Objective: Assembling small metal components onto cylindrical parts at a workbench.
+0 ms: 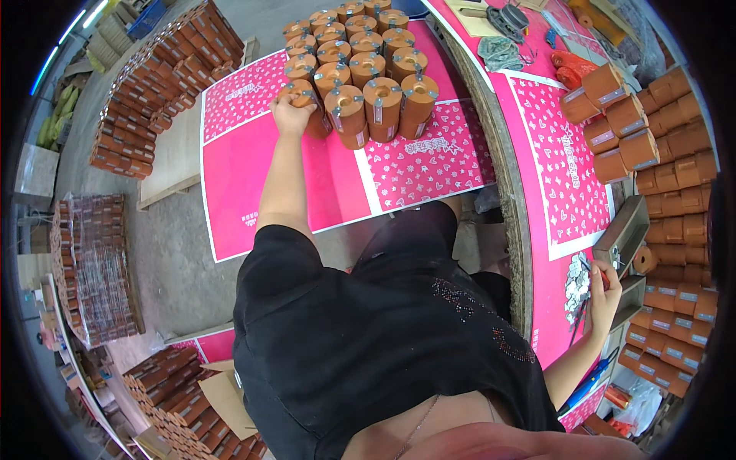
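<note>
We are resting the left grip (293, 115) on the near-left cylinder (302, 92), which is standing upright on the pink surface (238, 172) just ahead; whether it is clamped, we cannot tell. The farther right grip (603, 291) is clamping a red-handled tool (605, 278).

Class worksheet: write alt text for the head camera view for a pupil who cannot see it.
A person's left hand touches a brown, round cylinder at the near left corner of upright rows of similar brown cylinders on a pink, white-patterned sheet; the right hand holds a red-handled tool beside a heap of small pale pieces.
</note>
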{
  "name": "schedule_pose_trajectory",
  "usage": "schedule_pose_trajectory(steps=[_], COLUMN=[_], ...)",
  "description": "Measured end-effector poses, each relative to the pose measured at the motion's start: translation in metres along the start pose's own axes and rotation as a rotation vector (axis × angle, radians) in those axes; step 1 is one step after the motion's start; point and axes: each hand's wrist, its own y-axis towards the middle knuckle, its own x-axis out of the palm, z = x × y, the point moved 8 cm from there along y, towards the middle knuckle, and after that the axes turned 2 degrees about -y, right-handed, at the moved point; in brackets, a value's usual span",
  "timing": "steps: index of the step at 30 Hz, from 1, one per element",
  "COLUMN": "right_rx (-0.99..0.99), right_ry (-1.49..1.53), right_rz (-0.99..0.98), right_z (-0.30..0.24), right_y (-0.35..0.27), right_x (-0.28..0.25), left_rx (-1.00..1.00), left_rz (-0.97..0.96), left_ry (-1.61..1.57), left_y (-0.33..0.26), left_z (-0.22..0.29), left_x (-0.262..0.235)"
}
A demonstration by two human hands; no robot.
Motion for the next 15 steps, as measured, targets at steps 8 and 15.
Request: schedule_pose_trajectory(steps=[8,15], right_rx=[0.054,0.063], right_ry=[-0.04,0.031], right_rz=[-0.033,-0.084], right_z=[-0.004,0.016], right_y=[0.001,0.001], right_x=[0.017,0.035], left_rx=[0.01,0.083], left_rz=[-0.11,-0.069], left_ry=[-0.059,-0.131], left_y=[0.009,0.004], left_z=[0.0,0.042], left_x=[0.008,-0.054])
